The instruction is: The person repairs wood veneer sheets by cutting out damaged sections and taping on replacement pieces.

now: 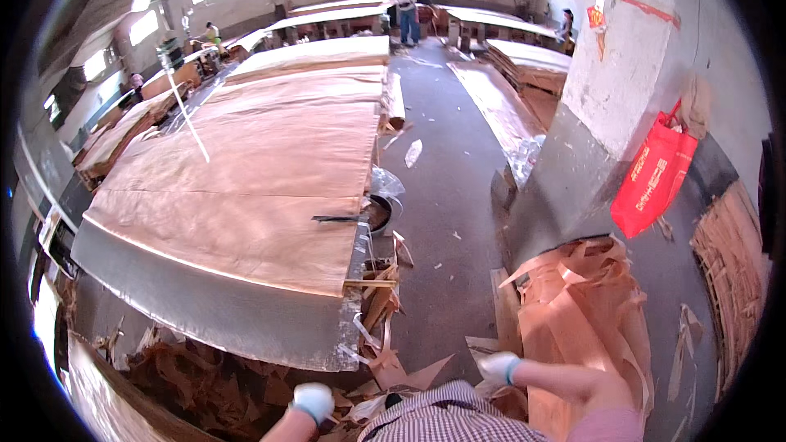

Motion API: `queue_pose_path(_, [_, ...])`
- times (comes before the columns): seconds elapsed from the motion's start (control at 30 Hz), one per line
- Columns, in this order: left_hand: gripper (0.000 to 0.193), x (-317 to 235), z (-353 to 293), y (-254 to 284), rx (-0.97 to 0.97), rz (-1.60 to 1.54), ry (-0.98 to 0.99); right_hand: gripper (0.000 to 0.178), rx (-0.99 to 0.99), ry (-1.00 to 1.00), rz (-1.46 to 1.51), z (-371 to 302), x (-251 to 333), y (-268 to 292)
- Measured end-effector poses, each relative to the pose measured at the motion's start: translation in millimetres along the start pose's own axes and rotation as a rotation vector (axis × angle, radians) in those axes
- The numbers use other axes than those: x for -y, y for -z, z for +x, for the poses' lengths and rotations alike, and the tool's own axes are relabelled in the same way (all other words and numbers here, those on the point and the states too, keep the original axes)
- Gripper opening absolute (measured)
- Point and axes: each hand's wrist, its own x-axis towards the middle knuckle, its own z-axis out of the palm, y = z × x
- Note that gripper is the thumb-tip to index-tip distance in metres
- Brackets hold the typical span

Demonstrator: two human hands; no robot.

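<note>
My left hand (313, 401), in a white glove with a blue cuff, hangs low over loose veneer scraps (196, 381). My right hand (498, 367), gloved the same way, is just left of a tall heap of thin reddish veneer strips (581, 319). Both gloves look rounded; their fingers are hidden or too indistinct to read, and nothing can be made out in either. Ahead on the left, a wide sheet of wood veneer (246, 164) lies over a grey-topped table (221, 295), whose near end is bare. A thin stick (372, 283) juts from its right edge.
A bucket (377, 214) stands beside the table. The grey floor (438, 180) forms an aisle with scattered scraps. To the right is a square pillar (606, 106) with a red bag (655, 176) hanging on it. A person (404, 8) stands far ahead; others are near distant tables.
</note>
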Motion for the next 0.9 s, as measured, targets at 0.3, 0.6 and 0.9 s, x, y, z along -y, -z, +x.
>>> queue_pose_path(0.3, [0.042,-61,125,40,0.312,-0.581,-0.287,0.031,-0.291,0.470,0.413,154,33,132])
queue_pose_path(0.6, [0.026,-154,130,-50,-0.180,-0.699,0.007,0.034,-0.804,0.633,0.135,361,53,298])
queue_pose_path(0.9, [0.030,-159,148,-34,-0.071,-0.871,0.284,0.037,-0.464,0.373,-0.140,447,84,334])
